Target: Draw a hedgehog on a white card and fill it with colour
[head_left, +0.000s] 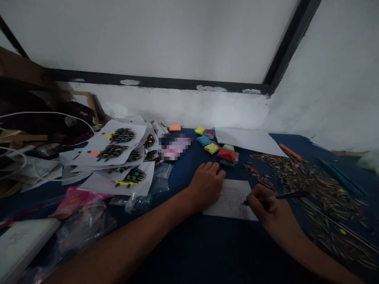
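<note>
From where I stand, the right hand (268, 209) has its fingers drawn in close around a dark pen (291, 195), pinching it near the lower end while the barrel slants back over the hand to the right. The pen's tip is down at the white paper (229, 214), by the right side of a rounded drawing (233, 196) filled with small marks.

The left hand (206, 186) rests back-up at the paper's left edge, fingers side by side and loosely bent. Their undersides are hidden from me, so I can't tell whether they pinch anything.

The paper lies flat on the blue-covered bench (195, 248), between the two hands. Just beyond it sits a red packet (227, 155), with a yellow packet (212, 148) near it. Striped seeds (308, 177) spread to the right of the paper. Well off to the left, sheets with seed-covered figures (120, 153) overlap in a pile.
</note>
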`<state>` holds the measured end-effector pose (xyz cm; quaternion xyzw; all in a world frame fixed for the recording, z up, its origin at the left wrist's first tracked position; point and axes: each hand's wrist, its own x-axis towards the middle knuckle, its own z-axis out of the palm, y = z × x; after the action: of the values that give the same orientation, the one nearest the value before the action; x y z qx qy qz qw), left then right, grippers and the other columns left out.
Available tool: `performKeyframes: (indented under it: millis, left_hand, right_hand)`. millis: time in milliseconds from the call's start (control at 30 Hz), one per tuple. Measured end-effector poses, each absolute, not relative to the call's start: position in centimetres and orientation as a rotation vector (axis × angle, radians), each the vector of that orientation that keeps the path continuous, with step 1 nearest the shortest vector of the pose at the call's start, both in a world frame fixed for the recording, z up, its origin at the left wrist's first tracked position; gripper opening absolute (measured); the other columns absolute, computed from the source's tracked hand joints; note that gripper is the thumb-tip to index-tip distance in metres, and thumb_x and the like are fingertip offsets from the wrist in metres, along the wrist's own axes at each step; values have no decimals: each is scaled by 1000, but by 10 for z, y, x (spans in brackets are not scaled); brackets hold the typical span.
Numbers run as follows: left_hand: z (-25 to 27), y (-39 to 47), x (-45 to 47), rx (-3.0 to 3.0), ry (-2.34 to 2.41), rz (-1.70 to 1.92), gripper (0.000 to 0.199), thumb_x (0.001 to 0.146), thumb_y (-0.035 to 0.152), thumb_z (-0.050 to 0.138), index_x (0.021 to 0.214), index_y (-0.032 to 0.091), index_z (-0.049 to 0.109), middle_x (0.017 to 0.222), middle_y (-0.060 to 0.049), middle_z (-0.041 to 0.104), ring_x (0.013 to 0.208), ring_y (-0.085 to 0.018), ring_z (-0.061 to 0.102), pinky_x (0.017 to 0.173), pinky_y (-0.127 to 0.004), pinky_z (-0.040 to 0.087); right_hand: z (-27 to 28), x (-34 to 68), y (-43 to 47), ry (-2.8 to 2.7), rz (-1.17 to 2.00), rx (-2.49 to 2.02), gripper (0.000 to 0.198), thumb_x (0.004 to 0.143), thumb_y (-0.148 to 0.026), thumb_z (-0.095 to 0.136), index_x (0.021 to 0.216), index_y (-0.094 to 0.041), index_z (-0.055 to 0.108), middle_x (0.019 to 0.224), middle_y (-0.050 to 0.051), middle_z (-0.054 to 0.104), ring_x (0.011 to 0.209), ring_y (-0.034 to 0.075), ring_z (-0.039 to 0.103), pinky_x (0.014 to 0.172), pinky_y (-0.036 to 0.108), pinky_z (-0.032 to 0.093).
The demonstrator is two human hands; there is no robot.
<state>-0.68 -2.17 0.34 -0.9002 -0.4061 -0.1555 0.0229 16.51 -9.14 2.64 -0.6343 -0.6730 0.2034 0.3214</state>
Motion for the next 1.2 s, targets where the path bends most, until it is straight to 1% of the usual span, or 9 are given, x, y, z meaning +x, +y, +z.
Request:
performKeyframes:
  millis: [100, 233, 500, 667, 900, 1067, 1200]
  left_hand:
    - [3, -22, -7, -2792, -1263, -474, 19, 88, 17, 41, 98, 16, 56, 101, -9, 53, 92, -23, 47, 83, -38, 40]
    - [3, -22, -7, -2790, -1275, -455, 19, 88, 16, 40, 98, 16, 56, 101, -9, 52, 92, -22, 47, 82, -37, 40]
    - [4, -22, -7, -2790, -1276, -448, 19, 88, 16, 40, 98, 16, 56, 101, -9, 53, 93, -22, 47, 82, -37, 39]
    - [5, -22, -6, -2795, -1285, -429, 19, 87, 16, 41, 98, 16, 56, 102, -10, 52, 94, -23, 47, 83, -37, 39]
    - [5, -22, -7, -2792, -1273, -451, 18, 87, 17, 41, 98, 16, 56, 102, -9, 53, 93, -23, 47, 82, -37, 40]
    - [6, -23, -7, -2795, -1280, -420, 18, 88, 17, 41, 99, 16, 56, 102, -10, 52, 94, -23, 47, 82, -37, 40]
    - [6, -22, -7, -2795, -1282, -415, 19, 88, 16, 40, 99, 16, 56, 103, -10, 52, 94, -23, 47, 82, -37, 40]
  right_hand:
    - [27, 167, -91, -1776, 444, -1680, 28, 77, -39, 45, 53, -23, 48, 48, -2, 47, 42, 13, 45, 41, 25, 32]
    - [26, 166, -91, -1770, 485, -1680, 27, 76, -39, 45, 53, -24, 47, 46, -4, 43, 40, 12, 41, 38, 24, 27]
    - [26, 164, -91, -1752, 556, -1662, 29, 77, -42, 46, 55, -23, 46, 50, -3, 45, 41, 12, 43, 39, 24, 30]
    - [24, 164, -91, -1754, 564, -1661, 30, 78, -42, 46, 55, -23, 47, 52, -1, 49, 44, 14, 47, 41, 25, 34]
    - [22, 166, -90, -1764, 551, -1676, 29, 77, -42, 46, 55, -23, 45, 51, -3, 45, 42, 12, 43, 40, 25, 31]
    - [26, 164, -92, -1751, 590, -1671, 27, 76, -41, 47, 55, -23, 47, 49, -2, 49, 43, 14, 47, 40, 25, 33]
    - [29, 163, -91, -1733, 533, -1664, 28, 75, -41, 47, 53, -23, 47, 48, -2, 48, 42, 13, 45, 40, 25, 33]
